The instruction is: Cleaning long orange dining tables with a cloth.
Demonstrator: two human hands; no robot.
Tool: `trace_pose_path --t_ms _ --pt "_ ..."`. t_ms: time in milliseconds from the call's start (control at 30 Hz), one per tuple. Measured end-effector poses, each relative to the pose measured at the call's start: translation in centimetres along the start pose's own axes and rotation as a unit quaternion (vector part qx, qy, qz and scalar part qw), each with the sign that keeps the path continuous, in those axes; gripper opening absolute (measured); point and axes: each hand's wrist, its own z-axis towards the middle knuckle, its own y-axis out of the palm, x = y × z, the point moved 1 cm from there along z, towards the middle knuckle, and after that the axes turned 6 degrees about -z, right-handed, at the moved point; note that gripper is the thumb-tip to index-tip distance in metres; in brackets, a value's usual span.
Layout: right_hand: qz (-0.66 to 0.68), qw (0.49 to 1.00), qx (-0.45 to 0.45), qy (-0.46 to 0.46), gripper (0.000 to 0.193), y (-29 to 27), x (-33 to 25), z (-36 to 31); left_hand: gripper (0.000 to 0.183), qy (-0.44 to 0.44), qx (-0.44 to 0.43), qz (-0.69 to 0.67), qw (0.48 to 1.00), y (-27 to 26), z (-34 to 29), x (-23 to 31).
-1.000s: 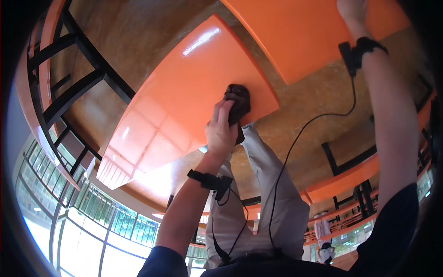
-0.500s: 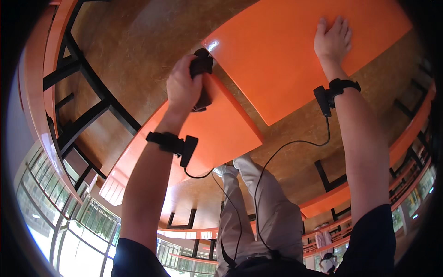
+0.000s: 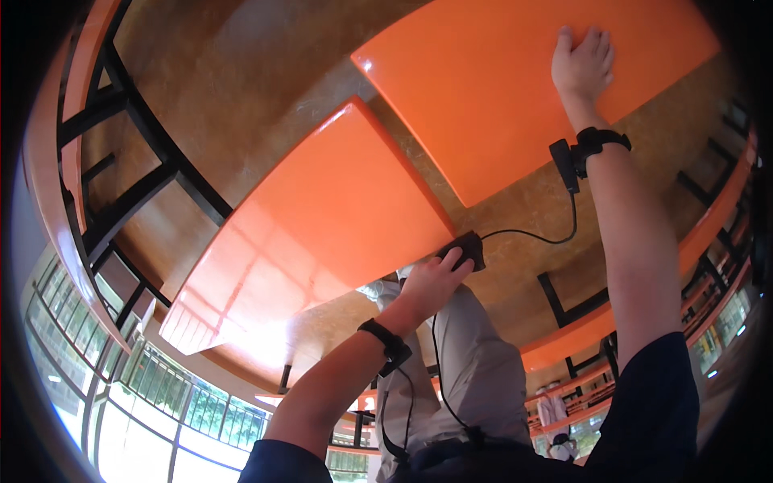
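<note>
My left hand (image 3: 433, 283) is closed on a dark cloth (image 3: 473, 251), pressing it against the near right corner of the smaller orange bench seat (image 3: 322, 193). The cloth looks folded or bunched, and part of it is hidden by my fingers. My right hand (image 3: 581, 68) lies on the larger orange tabletop (image 3: 475, 105), palm down with its fingers outstretched and nothing held. A narrow gap separates the glossy tabletop from the seat. Black bands with small modules circle both wrists, the right-hand one (image 3: 592, 149) trailing a thin cable.
Black metal frames (image 3: 153, 145) and an orange bench (image 3: 52, 161) stand on the left over a brown floor (image 3: 217, 88). My legs (image 3: 471, 346) are close below the seat. More orange benches (image 3: 564, 342) curve along the right. A person (image 3: 555, 410) is far behind.
My left hand has drawn the cloth from the seat's far corner toward me and rightward to its near right corner. The right hand stays nearly still on the tabletop.
</note>
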Motion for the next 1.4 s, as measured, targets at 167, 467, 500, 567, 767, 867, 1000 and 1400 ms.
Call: trace_pose_path --t_ms 167,467,500,567,767,867,1000,1400 --pt "0.009 1.000 0.009 0.003 0.073 0.3 0.1 0.1 0.055 0.032 0.038 -0.017 0.999 -1.0 -2.9 -4.0" --pt "-0.111 0.992 0.012 0.062 0.070 -1.1 -1.1 0.4 0.036 -0.214 0.447 -0.058 0.867 -8.2 -11.8 -16.4" --pt "-0.119 0.991 0.009 0.064 0.070 -1.3 -1.1 0.2 0.035 -0.213 0.456 -0.031 0.863 -9.1 -11.5 -16.8" --pt "-0.088 0.993 -0.034 0.073 0.070 -1.6 -1.2 0.2 0.033 -0.189 0.479 0.006 0.857 -10.7 -9.5 -16.7" --pt "-0.070 0.994 -0.025 0.082 0.070 -2.1 -1.7 0.3 0.038 -0.048 0.470 -0.018 0.881 -14.2 0.2 -12.4" --pt "-0.051 0.996 -0.006 0.075 0.069 -1.9 -1.1 0.2 0.041 0.032 0.407 -0.016 0.913 -13.5 4.0 -8.9" --pt "-0.014 0.998 0.024 0.059 0.067 -1.0 -2.1 -0.8 0.040 0.043 0.076 0.062 0.994 -6.3 2.0 -6.0" --pt "-0.031 0.998 0.036 0.045 0.067 -2.6 -2.9 -0.9 0.038 0.012 0.505 -0.100 0.857 -25.8 11.2 -10.7"
